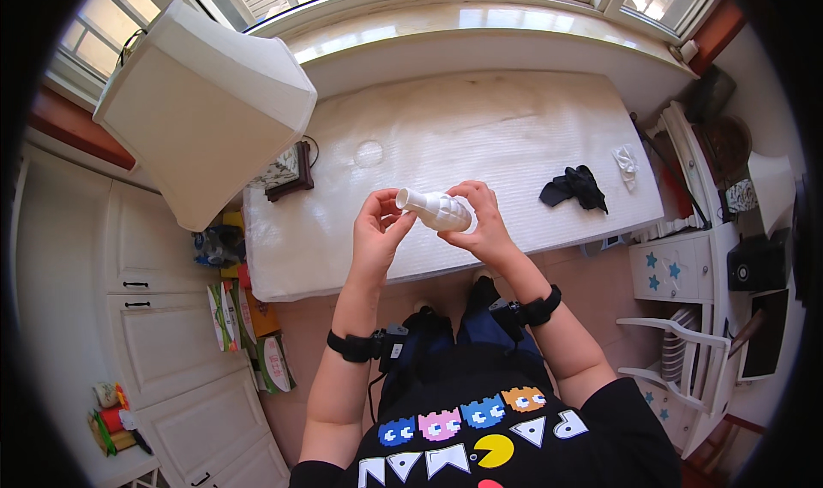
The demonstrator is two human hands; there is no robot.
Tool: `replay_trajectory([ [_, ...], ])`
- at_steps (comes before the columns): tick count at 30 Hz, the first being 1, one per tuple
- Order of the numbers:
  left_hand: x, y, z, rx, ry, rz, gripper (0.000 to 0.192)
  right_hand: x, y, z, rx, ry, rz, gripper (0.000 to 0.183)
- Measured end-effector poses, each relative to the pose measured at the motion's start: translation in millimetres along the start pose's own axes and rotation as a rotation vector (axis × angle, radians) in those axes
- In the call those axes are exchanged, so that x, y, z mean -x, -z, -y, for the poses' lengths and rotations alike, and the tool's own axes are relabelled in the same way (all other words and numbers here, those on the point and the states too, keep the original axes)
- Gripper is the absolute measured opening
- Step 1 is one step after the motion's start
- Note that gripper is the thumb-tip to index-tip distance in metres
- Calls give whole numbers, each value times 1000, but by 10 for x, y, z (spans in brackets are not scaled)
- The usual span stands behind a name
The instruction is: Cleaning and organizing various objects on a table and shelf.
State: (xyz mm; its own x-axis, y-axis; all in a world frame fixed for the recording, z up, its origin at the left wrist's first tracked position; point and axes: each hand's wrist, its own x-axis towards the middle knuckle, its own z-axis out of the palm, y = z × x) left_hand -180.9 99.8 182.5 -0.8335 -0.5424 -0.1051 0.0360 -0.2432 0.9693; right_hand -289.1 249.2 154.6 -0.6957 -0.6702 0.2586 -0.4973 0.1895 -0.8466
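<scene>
A small white vase (442, 210) with a faceted body is held tilted above the near part of the table. Its narrow neck and open mouth face left. My left hand (379, 228) holds the neck, thumb in front and fingers curled behind. Around the rounded body, my right hand (482, 224) has its thumb below and its fingers over the top. Under both hands is a table (437, 128) covered with clear ribbed plastic wrap. A crumpled black cloth (575, 189) lies to the right of my hands, and farther right is a crumpled white cloth or tissue (625, 165).
A table lamp with a large cream shade (212, 109) and patterned base (281, 170) stands at the table's left end. White cabinets (173, 346) and boxes (260, 321) are at left. At right are a white chair (681, 359) and a drawer unit (672, 269). Windows line the back.
</scene>
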Motion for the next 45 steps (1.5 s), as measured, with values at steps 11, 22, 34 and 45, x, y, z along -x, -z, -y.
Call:
replay_trajectory([
  [11,-125,-787,273,-369,-247,-63,31,-53,713,-532,83,91,53,66],
  [22,-19,-1078,937,-470,-24,-177,29,557,2086,-2865,415,-405,-478,9],
  [34,-71,-1417,1024,-367,-12,-176,27,858,2623,-3579,539,-707,-412,17],
  [45,-99,-1602,1088,-363,6,-155,26,669,2549,-3626,427,-573,-333,20],
])
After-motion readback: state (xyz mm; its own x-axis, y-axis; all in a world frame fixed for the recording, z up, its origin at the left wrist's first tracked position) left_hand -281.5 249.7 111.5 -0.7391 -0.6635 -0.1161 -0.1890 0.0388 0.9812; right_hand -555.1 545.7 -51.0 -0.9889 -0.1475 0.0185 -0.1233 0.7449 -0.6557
